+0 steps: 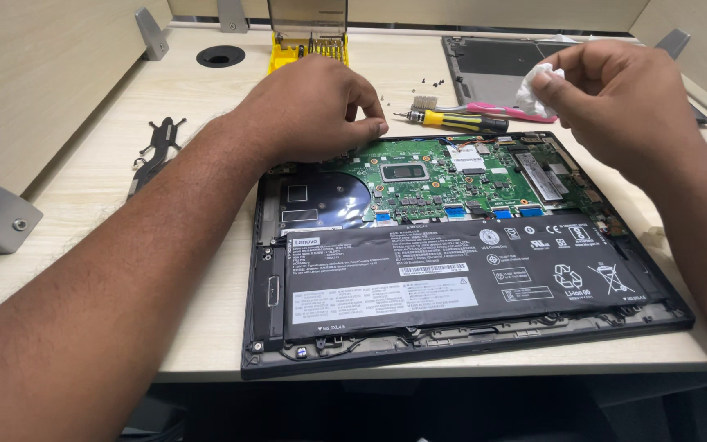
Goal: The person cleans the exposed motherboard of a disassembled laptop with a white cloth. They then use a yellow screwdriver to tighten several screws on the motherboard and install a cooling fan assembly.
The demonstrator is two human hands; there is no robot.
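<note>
The opened black laptop base (pixel 460 270) lies at the centre of the pale wooden worktop (pixel 92 188), its green circuit board (pixel 452 180) exposed above the long black flat battery (pixel 460 274). At 11 o'clock of the base, the left hand (pixel 308 110) rests on the board's upper-left edge, fingertips pinched narrowly together; whether they hold a small part cannot be told. At 2 o'clock, the right hand (pixel 615 98) hovers above the board, closed around a crumpled white tissue (pixel 538 86).

Judged from this layout, a cleaning step on the board is in hand; the next move calls for a light wipe clear of the connectors.

At 12 o'clock lie a yellow-and-black screwdriver (pixel 452 120), a pink-handled brush (pixel 493 109) and a yellow bit case (pixel 308 47). At 9 o'clock lies a black metal heat-sink bracket (pixel 155 151).
</note>
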